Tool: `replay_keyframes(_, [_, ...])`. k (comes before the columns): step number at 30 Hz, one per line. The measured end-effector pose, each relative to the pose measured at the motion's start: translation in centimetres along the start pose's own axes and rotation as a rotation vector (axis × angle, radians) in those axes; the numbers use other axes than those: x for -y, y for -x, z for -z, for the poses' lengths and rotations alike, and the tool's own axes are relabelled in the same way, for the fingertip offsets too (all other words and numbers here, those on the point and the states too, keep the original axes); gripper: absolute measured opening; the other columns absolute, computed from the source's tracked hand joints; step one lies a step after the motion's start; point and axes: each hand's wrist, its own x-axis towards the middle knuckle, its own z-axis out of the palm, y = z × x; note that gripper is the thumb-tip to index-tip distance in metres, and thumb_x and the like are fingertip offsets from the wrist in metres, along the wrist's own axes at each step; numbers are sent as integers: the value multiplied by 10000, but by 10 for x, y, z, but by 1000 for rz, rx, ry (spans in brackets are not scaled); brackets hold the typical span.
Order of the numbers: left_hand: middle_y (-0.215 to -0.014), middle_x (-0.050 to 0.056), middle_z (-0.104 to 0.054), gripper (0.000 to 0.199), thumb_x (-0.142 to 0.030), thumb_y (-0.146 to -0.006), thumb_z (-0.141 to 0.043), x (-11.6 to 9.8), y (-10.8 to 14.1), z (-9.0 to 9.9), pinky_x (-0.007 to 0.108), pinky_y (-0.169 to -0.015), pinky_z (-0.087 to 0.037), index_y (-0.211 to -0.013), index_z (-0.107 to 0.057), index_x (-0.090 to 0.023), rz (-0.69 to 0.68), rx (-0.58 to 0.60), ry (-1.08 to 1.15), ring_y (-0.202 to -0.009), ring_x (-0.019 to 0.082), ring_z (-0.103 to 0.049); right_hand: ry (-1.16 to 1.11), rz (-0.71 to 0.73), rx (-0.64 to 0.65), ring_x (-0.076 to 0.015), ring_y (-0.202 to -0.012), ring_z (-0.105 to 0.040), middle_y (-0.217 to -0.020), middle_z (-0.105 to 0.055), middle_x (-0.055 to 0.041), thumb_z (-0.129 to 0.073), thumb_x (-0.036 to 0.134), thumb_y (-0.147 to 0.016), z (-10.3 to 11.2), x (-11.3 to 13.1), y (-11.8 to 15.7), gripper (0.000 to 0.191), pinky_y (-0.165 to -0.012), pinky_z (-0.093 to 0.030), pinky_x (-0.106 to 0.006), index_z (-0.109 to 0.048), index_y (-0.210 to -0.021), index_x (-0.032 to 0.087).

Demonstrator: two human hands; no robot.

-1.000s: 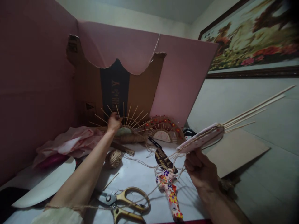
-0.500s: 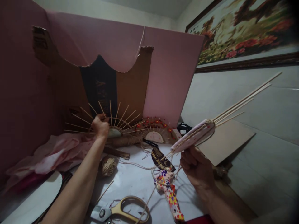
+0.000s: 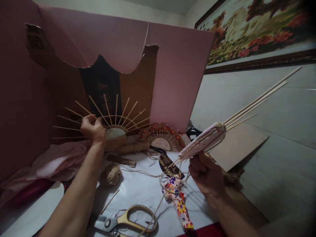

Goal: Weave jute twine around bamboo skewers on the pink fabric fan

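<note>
On my feed, the scissors [image 3: 137, 220] lose their lower handle to the bottom edge. Left of them, a white round-edged piece [image 3: 37, 210] is cropped by the frame and partly covered by the left forearm [image 3: 79, 187]. Beyond the scissors, the left hand [image 3: 93, 128] blocks parts of the stick fan [image 3: 116, 132], so I can't tell whether its fingertips pinch a rod. To the scissors' right, the right hand [image 3: 207, 172] holds a cloth-covered piece [image 3: 201, 141] that I see nearly edge-on, its broad face hidden. The black card [image 3: 170, 166], beyond and right of the scissors, bears print (goldish) too small for me to read.
</note>
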Motion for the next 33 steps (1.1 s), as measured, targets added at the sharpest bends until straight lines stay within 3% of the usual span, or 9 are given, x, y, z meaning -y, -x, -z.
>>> replay_keyframes(4, [-658, -56, -466, 184, -152, -749, -582, -7, -6, 2, 238, -421, -405, -854, -434, -186, 87, -82, 120, -459, 83, -469, -20, -9, -6, -61, -436, -69, -457, -184, 103, -756, 294, -681, 1, -1, -1, 467, -350, -148, -179, -331, -519, 191])
replay_keyframes(12, [-623, -68, -481, 223, -120, -714, -634, -22, -11, 12, 218, -409, -366, -790, -441, -200, 177, -106, 228, -452, 66, -466, -3, -21, -19, -62, -438, -67, -454, -190, 105, -765, 283, -668, -1, -4, 1, 461, -351, -138, -185, -336, -524, 196])
replay_keyframes(23, [-546, -58, -510, 171, -106, -683, -655, -24, -19, 21, 182, -339, -298, -732, -504, -170, 291, -79, 261, -379, 54, -442, 32, -24, -4, -64, -439, -78, -466, -150, 100, -755, 316, -682, 0, -9, 3, 479, -352, -157, -189, -324, -514, 195])
replay_keyframes(29, [-570, -63, -497, 88, -123, -791, -631, -22, -23, 23, 147, -339, -309, -816, -547, -124, 309, -87, 250, -403, 38, -428, 21, -43, -13, -65, -446, -64, -467, -150, 100, -763, 313, -671, 0, -10, 3, 488, -361, -120, -207, -319, -508, 193])
replay_keyframes(33, [-642, -52, -520, 72, -174, -858, -594, -18, -24, 21, 155, -401, -382, -894, -570, -116, 297, -85, 230, -459, 43, -455, 26, -46, -15, -67, -441, -71, -460, -151, 100, -774, 306, -655, -2, -10, 3, 493, -359, -128, -211, -320, -500, 194])
